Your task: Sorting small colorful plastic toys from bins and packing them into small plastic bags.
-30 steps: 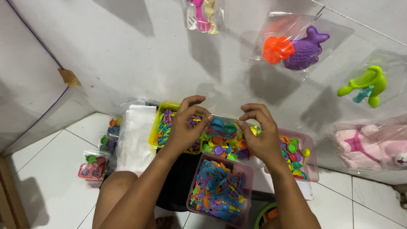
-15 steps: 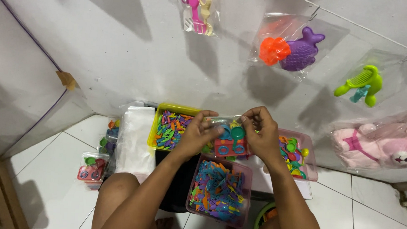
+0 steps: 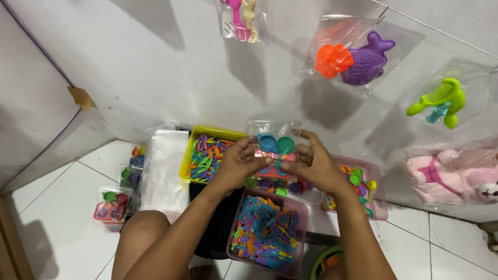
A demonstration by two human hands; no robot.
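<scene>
Above the trays on the floor, both hands now hold a small clear packet [image 3: 275, 149] lifted off the bins; half a second ago it sat lower, pressed between the hands just over the middle tray, and a second ago the hands were down among the loose pieces. The lift suggests the packet is filled and being checked or closed, though its mouth cannot be made out.

The left hand [image 3: 238, 166] pinches the packet's left edge, fingers closed on the plastic. The right hand [image 3: 315, 164] grips the right edge with the thumb and lower fingers, while its upper fingers stand spread apart above.

Inside the packet show a blue round piece, a green round piece and a pink plate below them. It stands roughly upright, its flat face turned to the camera, long axis running near to far with the top edge toward the wall.

Just left lies the yellow tray [image 3: 188, 154] of mixed cutlery; near, the pink tray [image 3: 299, 237]; right, another pink tray [image 3: 378, 190].
</scene>
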